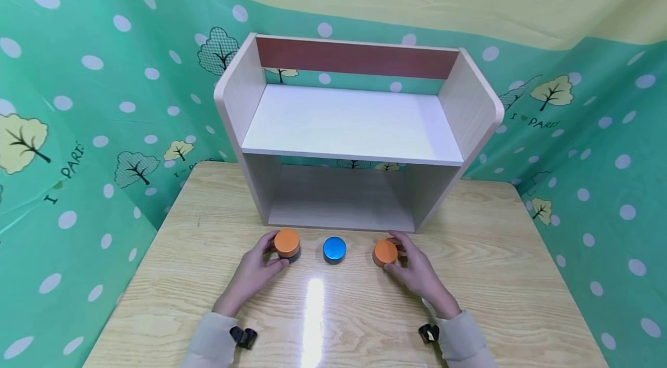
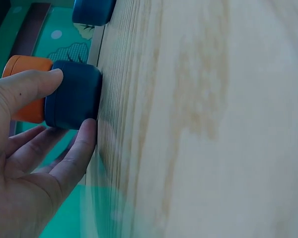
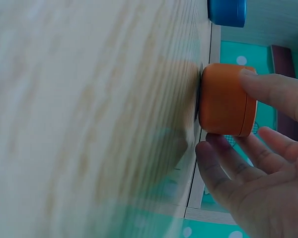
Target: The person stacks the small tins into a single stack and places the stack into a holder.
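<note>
On the table two small round tins stand stacked, an orange tin [image 1: 287,241] on top of a dark blue tin [image 2: 75,96]. My left hand [image 1: 254,273] holds this stack from its left side. The left wrist view has the thumb across the orange tin, its tip on the blue one, with the fingers on the opposite side. Another orange tin [image 3: 224,100] sits at the right, and my right hand [image 1: 418,273] grips it between thumb and fingers. Between the hands a blue tin [image 1: 334,248] with a shiny lid stands alone, touched by neither.
Behind the tins rises a two-level white shelf unit [image 1: 351,125] with tall side panels. Its lower front edge lies just beyond the tins. The light wooden table [image 1: 172,287] extends to both sides. A green dotted curtain [image 1: 94,125] hangs around the back and sides.
</note>
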Tool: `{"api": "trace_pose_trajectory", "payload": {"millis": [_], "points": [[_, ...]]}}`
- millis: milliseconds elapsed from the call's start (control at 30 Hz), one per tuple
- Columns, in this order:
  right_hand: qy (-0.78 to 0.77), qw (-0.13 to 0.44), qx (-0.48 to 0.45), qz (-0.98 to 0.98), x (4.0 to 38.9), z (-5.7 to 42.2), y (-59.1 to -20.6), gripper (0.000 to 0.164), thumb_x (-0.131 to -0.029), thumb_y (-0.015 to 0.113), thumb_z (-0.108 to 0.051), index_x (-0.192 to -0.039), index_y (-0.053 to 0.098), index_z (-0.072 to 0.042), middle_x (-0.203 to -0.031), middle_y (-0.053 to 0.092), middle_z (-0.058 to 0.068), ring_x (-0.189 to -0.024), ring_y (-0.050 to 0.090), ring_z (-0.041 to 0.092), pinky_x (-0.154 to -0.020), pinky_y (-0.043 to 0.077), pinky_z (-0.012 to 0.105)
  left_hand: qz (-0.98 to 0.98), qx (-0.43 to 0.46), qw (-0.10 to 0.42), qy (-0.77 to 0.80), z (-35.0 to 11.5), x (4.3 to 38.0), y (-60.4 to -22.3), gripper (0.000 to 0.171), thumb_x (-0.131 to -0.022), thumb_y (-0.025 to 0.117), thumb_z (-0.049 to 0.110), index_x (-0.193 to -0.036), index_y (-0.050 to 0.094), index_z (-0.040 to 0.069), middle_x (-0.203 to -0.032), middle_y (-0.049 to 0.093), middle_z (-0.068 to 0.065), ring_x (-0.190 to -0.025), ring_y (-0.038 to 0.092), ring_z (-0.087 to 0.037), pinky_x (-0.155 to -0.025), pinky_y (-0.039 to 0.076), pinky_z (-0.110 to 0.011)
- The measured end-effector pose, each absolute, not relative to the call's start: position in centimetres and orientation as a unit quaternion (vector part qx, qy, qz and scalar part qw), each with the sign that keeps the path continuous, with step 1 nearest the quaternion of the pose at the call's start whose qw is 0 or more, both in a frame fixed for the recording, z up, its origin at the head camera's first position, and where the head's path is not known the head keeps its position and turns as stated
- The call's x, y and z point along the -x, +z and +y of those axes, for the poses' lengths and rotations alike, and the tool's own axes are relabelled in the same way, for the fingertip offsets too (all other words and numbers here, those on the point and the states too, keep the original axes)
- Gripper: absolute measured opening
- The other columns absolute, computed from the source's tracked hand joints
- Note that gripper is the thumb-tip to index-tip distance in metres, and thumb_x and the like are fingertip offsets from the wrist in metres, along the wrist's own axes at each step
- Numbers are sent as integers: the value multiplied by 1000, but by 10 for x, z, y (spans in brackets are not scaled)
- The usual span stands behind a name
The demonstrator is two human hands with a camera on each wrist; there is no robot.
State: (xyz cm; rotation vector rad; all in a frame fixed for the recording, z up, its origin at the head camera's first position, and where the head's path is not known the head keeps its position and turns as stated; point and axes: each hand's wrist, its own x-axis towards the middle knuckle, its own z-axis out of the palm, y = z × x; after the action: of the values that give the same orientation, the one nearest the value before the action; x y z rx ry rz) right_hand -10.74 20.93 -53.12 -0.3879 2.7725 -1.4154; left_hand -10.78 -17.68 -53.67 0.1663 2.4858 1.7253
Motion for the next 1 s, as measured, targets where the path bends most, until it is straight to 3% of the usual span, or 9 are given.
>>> {"api": "trace_pose_trajectory", "payload": {"millis": [367,767,1000], "points": [[-442,-22,157,883,106,206,-524,82,-80,81,5,-149,39,-3,-132,61,17,-117,59,33,-90,55,50,821,-52,58,566,-179,108,-539,74,-85,79,4,-149,41,9,-144,50,-19,-130,50,-36,-93,55,-30],[-440,-10,170,882,110,191,-502,82,-83,82,-3,-152,37,-9,-138,57,15,-122,56,29,-94,54,52,806,-61,62,585,-181,108,-539,73,-86,80,6,-149,42,9,-143,51,-19,-130,50,-36,-94,55,-32],[-430,-8,180,885,113,180,-489,83,-83,83,-7,-152,37,-10,-137,58,11,-120,57,27,-93,55,47,808,-58,66,582,-183,109,-541,73,-87,79,7,-149,42,11,-143,52,-16,-130,50,-34,-93,55,-29]]}}
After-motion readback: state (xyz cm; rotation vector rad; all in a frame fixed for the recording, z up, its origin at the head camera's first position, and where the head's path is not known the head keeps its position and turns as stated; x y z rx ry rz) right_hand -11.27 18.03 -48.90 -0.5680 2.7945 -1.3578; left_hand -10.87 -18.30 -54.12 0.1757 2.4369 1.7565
